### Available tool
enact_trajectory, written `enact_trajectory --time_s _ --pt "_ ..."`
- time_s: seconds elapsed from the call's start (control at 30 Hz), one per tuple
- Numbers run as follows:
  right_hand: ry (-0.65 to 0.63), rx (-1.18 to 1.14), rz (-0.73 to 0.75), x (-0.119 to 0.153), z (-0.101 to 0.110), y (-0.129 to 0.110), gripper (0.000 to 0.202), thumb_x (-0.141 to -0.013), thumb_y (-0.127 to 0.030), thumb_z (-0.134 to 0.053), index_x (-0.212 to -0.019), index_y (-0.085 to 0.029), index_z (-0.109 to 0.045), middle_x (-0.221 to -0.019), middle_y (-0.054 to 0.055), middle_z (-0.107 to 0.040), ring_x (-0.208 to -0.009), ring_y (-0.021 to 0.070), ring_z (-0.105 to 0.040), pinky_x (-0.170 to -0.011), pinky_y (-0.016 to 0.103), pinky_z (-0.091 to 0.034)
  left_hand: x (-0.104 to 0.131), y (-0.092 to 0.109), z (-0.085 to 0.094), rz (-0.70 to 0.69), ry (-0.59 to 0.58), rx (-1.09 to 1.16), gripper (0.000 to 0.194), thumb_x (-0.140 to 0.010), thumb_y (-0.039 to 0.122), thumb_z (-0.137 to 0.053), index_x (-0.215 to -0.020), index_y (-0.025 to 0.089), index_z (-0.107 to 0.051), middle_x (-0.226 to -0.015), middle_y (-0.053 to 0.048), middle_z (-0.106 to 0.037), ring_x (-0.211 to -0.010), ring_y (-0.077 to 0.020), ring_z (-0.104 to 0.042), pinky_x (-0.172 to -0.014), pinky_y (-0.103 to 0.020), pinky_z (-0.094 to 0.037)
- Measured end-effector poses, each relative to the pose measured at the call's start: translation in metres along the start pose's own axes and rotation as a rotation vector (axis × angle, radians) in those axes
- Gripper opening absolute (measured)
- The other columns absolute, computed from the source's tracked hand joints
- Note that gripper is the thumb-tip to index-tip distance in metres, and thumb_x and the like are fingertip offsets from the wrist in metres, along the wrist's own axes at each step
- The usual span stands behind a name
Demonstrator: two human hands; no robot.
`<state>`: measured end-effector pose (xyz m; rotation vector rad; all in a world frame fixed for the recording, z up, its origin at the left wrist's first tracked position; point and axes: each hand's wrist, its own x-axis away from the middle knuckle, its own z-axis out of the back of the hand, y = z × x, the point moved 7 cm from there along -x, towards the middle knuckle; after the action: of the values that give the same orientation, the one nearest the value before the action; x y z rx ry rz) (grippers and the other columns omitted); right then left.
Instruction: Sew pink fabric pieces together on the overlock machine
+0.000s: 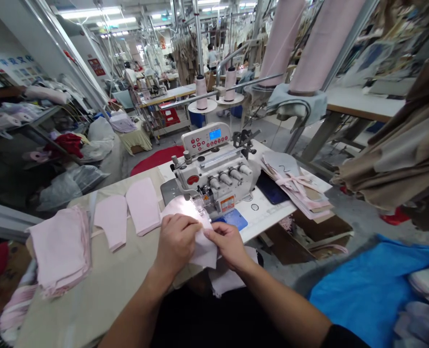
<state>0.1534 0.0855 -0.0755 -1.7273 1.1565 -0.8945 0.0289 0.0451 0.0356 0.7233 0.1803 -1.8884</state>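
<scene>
A pale pink fabric piece (204, 251) lies under the lit needle area of a white overlock sewing machine (214, 169). My left hand (178, 239) is closed on the fabric just left of the presser foot, its fingers curled. My right hand (230, 241) pinches the fabric's right edge between thumb and fingers, in front of the machine. The fabric's lower end hangs toward me over the table edge. More pink cloth (232, 278) hangs below, under my right wrist. The machine's panel shows a lit blue screen (214, 134).
Two cut pink pieces (143, 205) and a pink fabric stack (62, 246) lie on the table at left. A dark phone-like slab (272, 186) and tied pattern pieces (301, 183) sit right of the machine. Thread cones (200, 92) stand behind; blue sheeting (370, 290) lies at lower right.
</scene>
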Motion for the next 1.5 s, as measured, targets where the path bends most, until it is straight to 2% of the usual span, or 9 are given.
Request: enact_trajectory --time_s 0.13,0.23,0.3,0.37,0.47,0.6,0.97,1.23,1.5 --pt "0.019 0.163 0.059 0.007 0.006 -0.01 0.03 -0.077 -0.046 -0.079 -0.076 -0.016 -0.075 -0.068 0.0 -0.064 -0.062 0.0126 -0.05 -0.058 0.025 -0.039 0.038 -0.021 0.006 0.408 0.371 0.144 0.027 -0.084 0.014 -0.066 -0.11 0.022 -0.067 -0.114 -0.008 -0.064 -0.107 -0.0225 -0.06 -0.094 -0.04 -0.044" --pt "0.015 0.157 0.015 0.015 0.007 -0.009 0.031 -0.077 -0.047 -0.079 -0.075 -0.016 -0.074 -0.065 -0.001 -0.061 -0.058 0.0113 -0.046 -0.053 0.024 -0.035 0.084 -0.036 -0.017 0.841 0.674 0.608 0.04 -0.085 0.027 -0.071 -0.121 0.025 -0.054 -0.116 -0.005 -0.06 -0.102 -0.0172 -0.062 -0.088 -0.033 -0.051" --pt "0.011 0.087 -0.062 0.019 0.007 -0.004 0.031 -0.075 -0.047 -0.08 -0.075 -0.016 -0.073 -0.06 -0.002 -0.058 -0.053 0.0097 -0.041 -0.049 0.023 -0.031 0.099 -0.033 -0.048 1.055 0.698 1.054 0.035 -0.087 0.033 -0.071 -0.116 0.025 -0.053 -0.108 -0.002 -0.064 -0.098 -0.0148 -0.065 -0.089 -0.032 -0.053" --pt "0.004 -0.001 -0.139 0.021 0.007 0.0 0.031 -0.072 -0.046 -0.082 -0.075 -0.016 -0.073 -0.057 -0.004 -0.055 -0.05 0.0083 -0.038 -0.046 0.022 -0.027 0.097 -0.018 -0.074 1.165 0.532 1.456 0.034 -0.087 0.036 -0.071 -0.114 0.024 -0.056 -0.111 -0.004 -0.067 -0.104 -0.0179 -0.066 -0.095 -0.035 -0.053" --pt "-0.014 -0.097 -0.195 0.019 0.006 0.004 0.029 -0.069 -0.041 -0.084 -0.072 -0.016 -0.07 -0.054 -0.005 -0.054 -0.048 0.0068 -0.036 -0.045 0.021 -0.024 0.088 0.004 -0.088 1.222 0.233 1.736 0.048 -0.076 0.029 -0.081 -0.119 0.02 -0.061 -0.117 -0.008 -0.071 -0.107 -0.0243 -0.068 -0.096 -0.039 -0.054" --pt "-0.043 -0.152 -0.255 0.015 0.004 0.008 0.028 -0.066 -0.039 -0.084 -0.069 -0.016 -0.068 -0.052 -0.005 -0.052 -0.045 0.0067 -0.036 -0.044 0.021 -0.023 0.084 0.007 -0.09 1.253 0.092 1.75 0.066 -0.066 0.02 -0.086 -0.128 0.019 -0.062 -0.11 -0.009 -0.075 -0.099 -0.0275 -0.071 -0.092 -0.041 -0.057" --pt "-0.112 -0.024 -0.154 0.023 0.004 0.005 0.036 -0.067 -0.046 -0.087 -0.075 -0.017 -0.067 -0.064 -0.004 -0.059 -0.056 0.0087 -0.045 -0.055 0.022 -0.036 0.086 0.014 -0.093 1.223 0.054 1.675 0.062 -0.068 0.019 -0.087 -0.125 0.018 -0.066 -0.111 -0.01 -0.076 -0.101 -0.0262 -0.071 -0.092 -0.036 -0.057" --pt "-0.059 0.029 -0.149 0.028 0.01 0.009 0.036 -0.07 -0.049 -0.084 -0.075 -0.017 -0.067 -0.06 -0.005 -0.055 -0.052 0.0084 -0.041 -0.05 0.022 -0.031 0.089 0.013 -0.096 1.245 0.016 1.681 0.055 -0.069 0.023 -0.087 -0.121 0.017 -0.068 -0.112 -0.011 -0.075 -0.101 -0.0267 -0.071 -0.091 -0.037 -0.058" --pt "-0.012 0.056 -0.075 0.025 0.011 -0.002 0.032 -0.07 -0.044 -0.084 -0.075 -0.017 -0.067 -0.065 -0.003 -0.06 -0.057 0.0103 -0.048 -0.055 0.024 -0.039 0.092 0.012 -0.093 1.248 0.044 1.681 0.049 -0.073 0.024 -0.085 -0.117 0.016 -0.067 -0.112 -0.01 -0.075 -0.1 -0.0242 -0.071 -0.085 -0.032 -0.059"
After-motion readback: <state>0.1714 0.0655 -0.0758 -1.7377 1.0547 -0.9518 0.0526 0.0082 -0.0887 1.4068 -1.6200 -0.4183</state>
